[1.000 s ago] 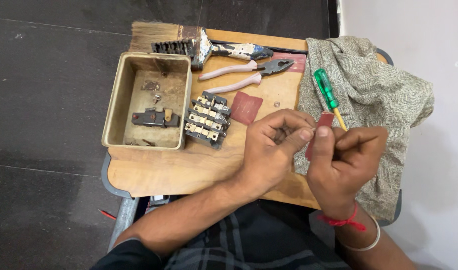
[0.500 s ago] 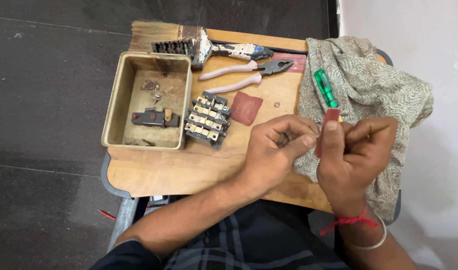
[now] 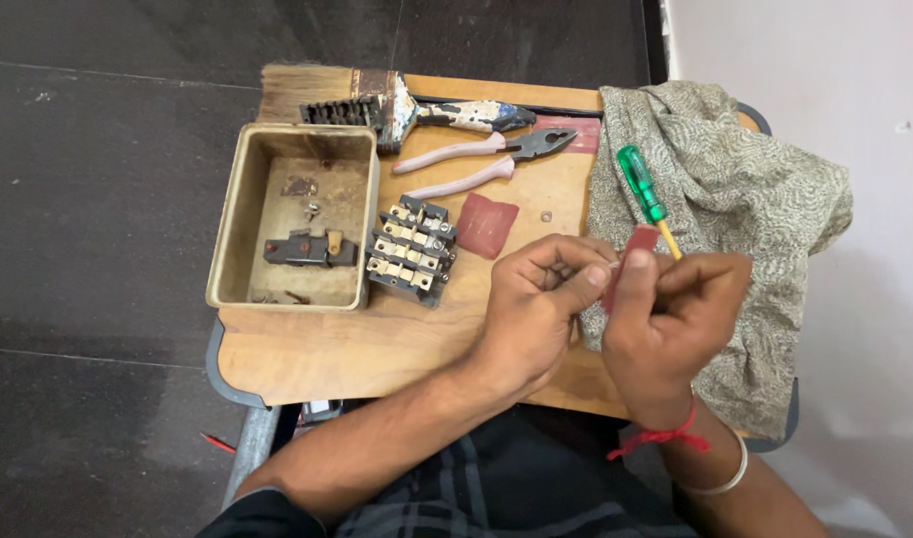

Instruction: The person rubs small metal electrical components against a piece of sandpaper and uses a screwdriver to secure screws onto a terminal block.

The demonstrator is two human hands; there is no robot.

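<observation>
The left hand pinches a small part, too hidden to identify, over the wooden table. The right hand closes on a small red strip of sandpaper touching it. Risk: the part may slip and drop. Farther: green-handled screwdriver, pink-handled pliers.

Light: even, soft daylight, brightest on the wall at 2 o'clock.
Shadows: faint, short.
Focus: sharp throughout, no glare.

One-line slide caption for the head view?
Both hands, left hand and right hand, work a red sandpaper scrap over a wooden board.
</observation>
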